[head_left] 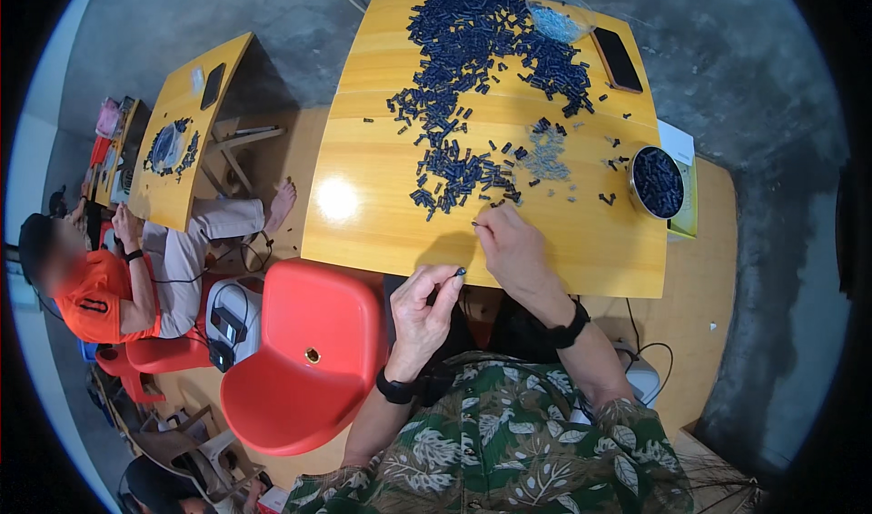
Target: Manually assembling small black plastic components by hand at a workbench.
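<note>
My left hand (425, 312) is just off the table's near edge, with thumb and fingertips pinched on a small black cylindrical piece (460, 271). Over the near part of the yellow wooden table (363, 214), my right hand (516, 249) is closed in a pinch; a tiny dark bit shows at its fingertips, too small to name. Just beyond it lies a loose heap of black cylindrical pieces (450, 176), which runs on to a larger pile (472, 24) at the far edge. Small clear pieces (547, 153) are spread to the right of the heap.
A round bowl of black pieces (656, 182) stands at the table's right edge. Far right are a clear bowl with pale blue pieces (556, 24) and a phone (618, 60). A red chair (304, 350) is at my left; beyond it another person (109, 287) sits at a second table (209, 87).
</note>
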Demonstrator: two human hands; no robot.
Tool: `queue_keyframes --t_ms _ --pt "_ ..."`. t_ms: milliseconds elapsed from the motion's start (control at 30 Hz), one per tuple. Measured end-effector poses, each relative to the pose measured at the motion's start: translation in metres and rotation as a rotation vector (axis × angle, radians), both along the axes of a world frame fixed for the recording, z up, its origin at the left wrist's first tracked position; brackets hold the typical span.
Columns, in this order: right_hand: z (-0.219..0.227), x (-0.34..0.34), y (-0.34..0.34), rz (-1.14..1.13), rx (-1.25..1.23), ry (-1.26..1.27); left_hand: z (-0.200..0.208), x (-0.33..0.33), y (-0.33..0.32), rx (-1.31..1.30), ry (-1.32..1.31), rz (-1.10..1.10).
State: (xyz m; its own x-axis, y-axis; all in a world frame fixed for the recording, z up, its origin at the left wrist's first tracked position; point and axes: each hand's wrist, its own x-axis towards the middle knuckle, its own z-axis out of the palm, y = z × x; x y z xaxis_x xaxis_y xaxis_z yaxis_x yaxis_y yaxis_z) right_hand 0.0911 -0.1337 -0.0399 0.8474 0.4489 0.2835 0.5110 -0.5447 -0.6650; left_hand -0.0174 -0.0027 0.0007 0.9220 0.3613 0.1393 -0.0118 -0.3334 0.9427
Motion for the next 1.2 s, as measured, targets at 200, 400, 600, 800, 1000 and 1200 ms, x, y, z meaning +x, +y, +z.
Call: queue_keyframes --t_ms 200,400,600,800,1000,1200 --pt "0.046 -0.021 -0.032 0.147 0.718 0.878 0.005 -0.001 0.0 0.028 -0.081 -0.035" --pt "0.071 -0.03 -0.044 0.207 0.832 0.898 0.021 0.0 -0.007 0.058 -0.106 -0.085" --pt "0.075 -0.034 -0.046 0.242 0.789 0.603 0.03 0.001 -0.013 0.126 -0.147 -0.106" --pt "0.077 -0.035 -0.048 0.245 0.704 0.41 0.033 0.0 -0.015 0.145 -0.168 -0.115" --pt "0.081 -0.033 -0.05 0.254 0.645 0.344 0.036 0.002 -0.013 0.227 -0.208 -0.145" --pt "0.076 -0.031 -0.049 0.273 0.574 0.162 0.044 0.004 -0.01 0.324 -0.182 -0.189"
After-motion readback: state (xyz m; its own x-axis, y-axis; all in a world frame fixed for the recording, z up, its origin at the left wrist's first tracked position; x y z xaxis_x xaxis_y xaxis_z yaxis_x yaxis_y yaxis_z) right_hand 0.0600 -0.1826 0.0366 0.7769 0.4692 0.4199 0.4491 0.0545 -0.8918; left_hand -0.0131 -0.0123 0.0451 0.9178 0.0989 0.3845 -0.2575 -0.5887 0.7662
